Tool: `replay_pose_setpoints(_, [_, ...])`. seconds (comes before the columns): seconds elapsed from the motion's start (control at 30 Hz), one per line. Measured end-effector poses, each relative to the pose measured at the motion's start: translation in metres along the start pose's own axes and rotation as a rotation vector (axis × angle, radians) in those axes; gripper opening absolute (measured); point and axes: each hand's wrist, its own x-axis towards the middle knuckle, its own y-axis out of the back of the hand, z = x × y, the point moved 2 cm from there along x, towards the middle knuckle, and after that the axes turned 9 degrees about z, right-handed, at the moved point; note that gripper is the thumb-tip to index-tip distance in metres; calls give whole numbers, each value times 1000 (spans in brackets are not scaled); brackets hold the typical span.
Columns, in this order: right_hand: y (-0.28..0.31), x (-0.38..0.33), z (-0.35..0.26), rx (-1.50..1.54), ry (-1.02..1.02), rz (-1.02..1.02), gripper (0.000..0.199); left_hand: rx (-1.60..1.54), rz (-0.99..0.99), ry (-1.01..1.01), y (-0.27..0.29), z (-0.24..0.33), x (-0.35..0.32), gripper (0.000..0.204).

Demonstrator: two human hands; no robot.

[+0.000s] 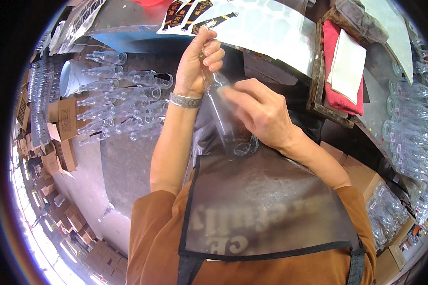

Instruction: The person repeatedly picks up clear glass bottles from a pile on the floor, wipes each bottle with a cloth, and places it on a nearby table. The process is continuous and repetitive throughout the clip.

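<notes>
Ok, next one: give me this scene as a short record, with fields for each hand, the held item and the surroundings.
Left hand: the left hand grips the bottle's neck
Bottle: the bottle is clear, tilted, base toward the apron
Right hand: the right hand is at the bottle's side, fingers blurred; anything in them unclear
Top: black labels
Upper right: red cloth beneath white folded piece
Left: clear bottles, pale bucket

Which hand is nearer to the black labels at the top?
Left. The left hand, gripping the clear bottle by its neck, is just below the black labels in view; the right hand, at the bottle's body, is farther down.
</notes>
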Motion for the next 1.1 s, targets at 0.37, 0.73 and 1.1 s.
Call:
replay_pose_setpoints(0.37, [7,-5,10,153,-294,44,32,235,215,-135,2,-1,-12,33])
replay_pose_setpoints(0.73, [-4,-1,-9,-75,11,-71,27,302,284,-131,-2,-8,-14,29])
replay_pose_setpoints(1.1, [7,-12,12,207,-373,46,34,166,215,-87,15,-6,-10,31])
